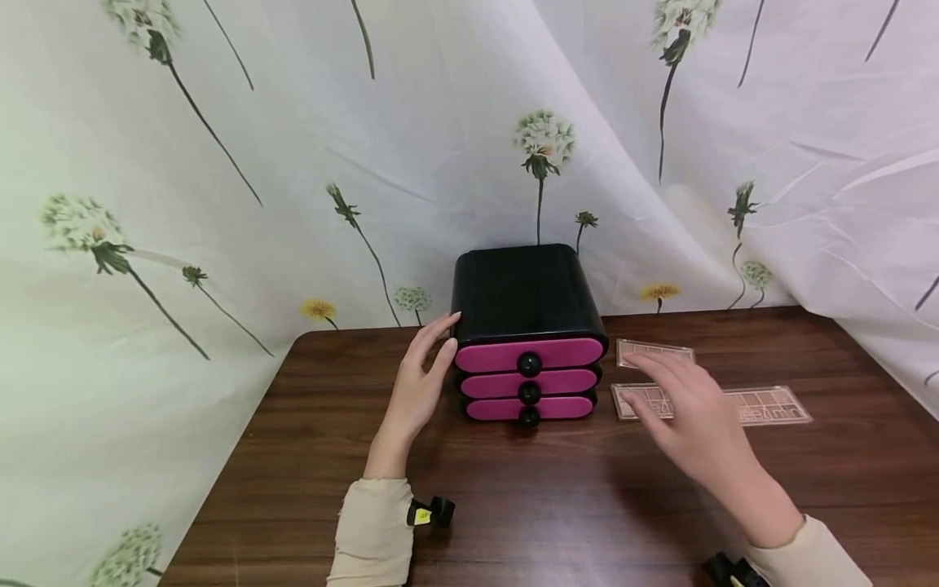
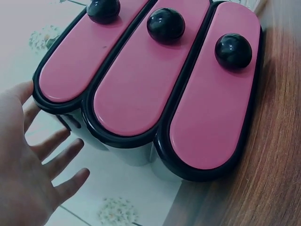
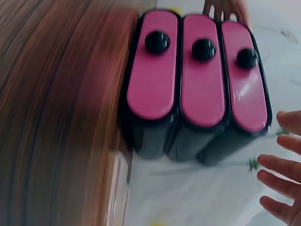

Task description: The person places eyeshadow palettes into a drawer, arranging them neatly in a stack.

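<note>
A small black chest (image 1: pixel 524 293) with three pink-fronted drawers (image 1: pixel 530 384) stands at the back of the table, every drawer pushed in. Each front carries a round black knob (image 2: pixel 166 24). My left hand (image 1: pixel 416 383) rests against the chest's left side, its fingers spread and fairly straight near the top drawer in the left wrist view. To the right of the chest, my right hand (image 1: pixel 697 416) hovers with loosely extended fingers and holds nothing. Beneath and around it lie flat clear cases with small compartments: one case at the back (image 1: pixel 655 351), with further case surface (image 1: pixel 770 406) in front, partly hidden by the hand.
The dark wooden table (image 1: pixel 513 497) runs up to a white cloth (image 1: pixel 440 147) printed with dandelions, hanging close behind the chest. Black wrist cameras are strapped at both sleeves, the left one (image 1: pixel 440 512) next to the beige cuff.
</note>
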Available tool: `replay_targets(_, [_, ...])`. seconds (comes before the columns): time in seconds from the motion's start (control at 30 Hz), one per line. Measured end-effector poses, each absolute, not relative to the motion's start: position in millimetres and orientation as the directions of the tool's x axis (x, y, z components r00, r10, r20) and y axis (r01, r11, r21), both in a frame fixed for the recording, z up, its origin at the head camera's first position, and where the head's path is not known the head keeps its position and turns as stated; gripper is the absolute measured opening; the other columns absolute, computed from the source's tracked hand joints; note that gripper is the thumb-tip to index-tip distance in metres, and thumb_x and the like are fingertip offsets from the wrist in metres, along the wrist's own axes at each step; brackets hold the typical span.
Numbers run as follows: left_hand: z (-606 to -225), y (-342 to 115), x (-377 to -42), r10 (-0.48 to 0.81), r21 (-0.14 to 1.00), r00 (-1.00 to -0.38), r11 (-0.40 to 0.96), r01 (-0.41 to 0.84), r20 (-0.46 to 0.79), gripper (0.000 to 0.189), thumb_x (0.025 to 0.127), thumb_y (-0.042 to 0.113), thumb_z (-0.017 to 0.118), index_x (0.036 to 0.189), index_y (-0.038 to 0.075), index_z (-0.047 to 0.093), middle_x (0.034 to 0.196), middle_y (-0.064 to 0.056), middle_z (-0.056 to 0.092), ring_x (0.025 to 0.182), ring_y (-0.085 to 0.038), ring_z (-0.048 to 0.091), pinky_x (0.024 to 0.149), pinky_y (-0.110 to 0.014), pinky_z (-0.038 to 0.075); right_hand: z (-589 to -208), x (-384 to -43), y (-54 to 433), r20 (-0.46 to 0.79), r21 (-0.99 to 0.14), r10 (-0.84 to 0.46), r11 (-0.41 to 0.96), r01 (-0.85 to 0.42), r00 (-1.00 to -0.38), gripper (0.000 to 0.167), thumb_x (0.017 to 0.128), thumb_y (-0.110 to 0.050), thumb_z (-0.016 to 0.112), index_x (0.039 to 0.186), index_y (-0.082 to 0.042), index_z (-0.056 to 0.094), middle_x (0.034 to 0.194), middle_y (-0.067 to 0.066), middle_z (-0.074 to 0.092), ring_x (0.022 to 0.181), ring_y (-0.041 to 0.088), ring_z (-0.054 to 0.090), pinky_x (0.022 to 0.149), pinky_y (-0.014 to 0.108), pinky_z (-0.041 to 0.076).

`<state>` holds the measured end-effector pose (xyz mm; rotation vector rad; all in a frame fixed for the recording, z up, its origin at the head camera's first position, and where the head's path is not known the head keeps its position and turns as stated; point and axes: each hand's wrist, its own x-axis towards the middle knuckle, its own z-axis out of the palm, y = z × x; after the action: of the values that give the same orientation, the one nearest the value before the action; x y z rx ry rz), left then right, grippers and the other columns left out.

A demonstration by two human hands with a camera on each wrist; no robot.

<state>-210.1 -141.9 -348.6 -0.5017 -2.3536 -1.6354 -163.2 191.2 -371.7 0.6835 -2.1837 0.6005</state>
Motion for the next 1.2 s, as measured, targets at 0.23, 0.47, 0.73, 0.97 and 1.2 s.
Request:
replay_targets(0.23, [-338.8, -140.1, -204.7, 0.142, 0.855, -0.915, 0.325, 0.403, 0.378, 0.041, 0.105, 0.015, 0.049, 0.145, 0.004, 0.050, 0.152, -0.015, 0.039, 0.133, -0.030, 0.042, 0.107, -0.045, 0.034, -369.2, -167.5, 162.4, 0.759, -0.267, -0.280, 0.690, -0.672, -0.588, 0.042, 0.087, -0.019, 0.076, 0.126, -0.008, 0.066, 0.116, 0.008, 0.068, 0.108, 0.024, 0.063, 0.093, 0.037, 0.046])
replay_targets(0.47, [-339.0, -140.3, -205.5, 0.143, 0.861, -0.918, 0.321, 0.396, 0.369, 0.041, 0.105, 0.017, 0.049, 0.145, 0.005, 0.051, 0.153, -0.014, 0.039, 0.133, -0.029, 0.042, 0.105, -0.045, 0.034, -371.8, -176.7, 136.0, 0.742, -0.381, -0.226, 0.634, -0.673, -0.632, 0.040, 0.080, -0.004, 0.082, 0.118, -0.009, 0.069, 0.101, 0.001, 0.070, 0.085, 0.012, 0.061, 0.072, 0.023, 0.047])
replay_targets(0.73, [-341.6, -140.9, -204.4, 0.130, 0.862, -0.920, 0.321, 0.392, 0.370, 0.041, 0.105, 0.016, 0.048, 0.144, 0.005, 0.051, 0.153, -0.014, 0.040, 0.133, -0.029, 0.042, 0.105, -0.045, 0.035, -378.5, -182.2, 110.0, 0.653, -0.583, -0.146, 0.530, -0.616, -0.743, 0.035, 0.081, -0.008, 0.082, 0.114, -0.011, 0.070, 0.097, -0.002, 0.072, 0.083, 0.008, 0.065, 0.060, 0.027, 0.051])
replay_targets(0.97, [-342.2, -140.4, -204.7, 0.122, 0.856, -0.912, 0.316, 0.409, 0.391, 0.040, 0.105, 0.015, 0.049, 0.143, 0.004, 0.052, 0.152, -0.017, 0.041, 0.132, -0.031, 0.043, 0.105, -0.047, 0.036, -382.0, -186.4, 93.9, 0.652, -0.638, -0.091, 0.469, -0.610, -0.752, 0.035, 0.082, -0.008, 0.082, 0.114, -0.011, 0.069, 0.094, -0.002, 0.072, 0.086, 0.009, 0.067, 0.064, 0.028, 0.053])
replay_targets(1.2, [-341.9, -139.9, -204.2, 0.121, 0.855, -0.912, 0.318, 0.410, 0.392, 0.039, 0.105, 0.014, 0.049, 0.142, 0.003, 0.053, 0.151, -0.017, 0.041, 0.131, -0.031, 0.044, 0.105, -0.047, 0.036, -382.2, -190.5, 87.6, 0.666, -0.624, -0.073, 0.490, -0.608, -0.743, 0.037, 0.080, -0.009, 0.083, 0.113, -0.010, 0.068, 0.090, -0.002, 0.072, 0.084, 0.009, 0.067, 0.068, 0.032, 0.054])
